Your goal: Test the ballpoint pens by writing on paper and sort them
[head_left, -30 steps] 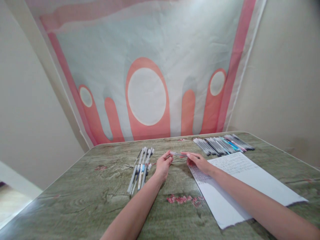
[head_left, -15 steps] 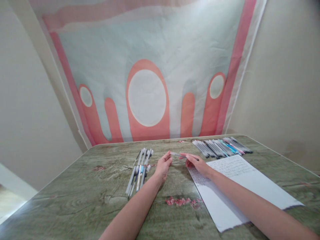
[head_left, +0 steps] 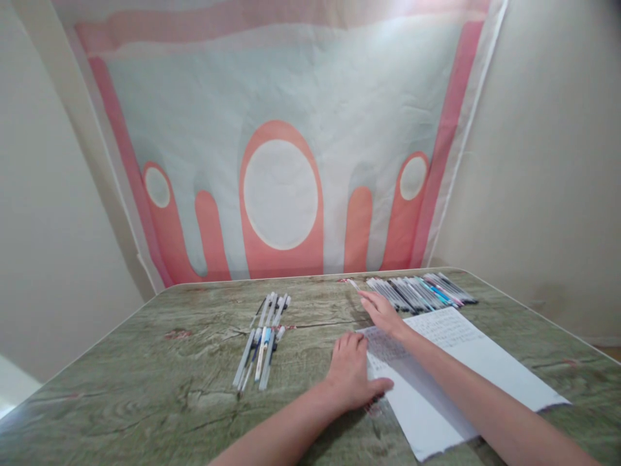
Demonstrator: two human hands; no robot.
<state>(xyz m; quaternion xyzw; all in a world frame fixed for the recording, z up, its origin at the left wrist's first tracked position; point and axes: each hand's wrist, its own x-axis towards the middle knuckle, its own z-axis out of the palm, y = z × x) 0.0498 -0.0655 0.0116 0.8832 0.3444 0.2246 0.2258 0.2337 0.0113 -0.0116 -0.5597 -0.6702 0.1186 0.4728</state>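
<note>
My left hand (head_left: 350, 372) lies with its fingers spread on the table, its thumb over the left edge of a sheet of paper (head_left: 504, 369) with writing on its upper part. My right hand (head_left: 383, 310) is closed on a pale pen (head_left: 354, 284), beside the left end of a row of pens (head_left: 412, 292). That row, mostly clear and grey with some blue and pink ones, lies behind the paper. Left of my hands, two groups of pens rest on the table, a back group (head_left: 273, 309) and a front group (head_left: 259, 356).
The wood-patterned table (head_left: 160, 388) has pink flower prints. Behind its far edge hangs a pink and pale green backdrop (head_left: 281, 194). Plain walls stand at the left and right.
My left hand has let go of the pen and come down toward me to the paper's edge. My right hand has carried the pen to the row's left end. The view has shifted slightly.
</note>
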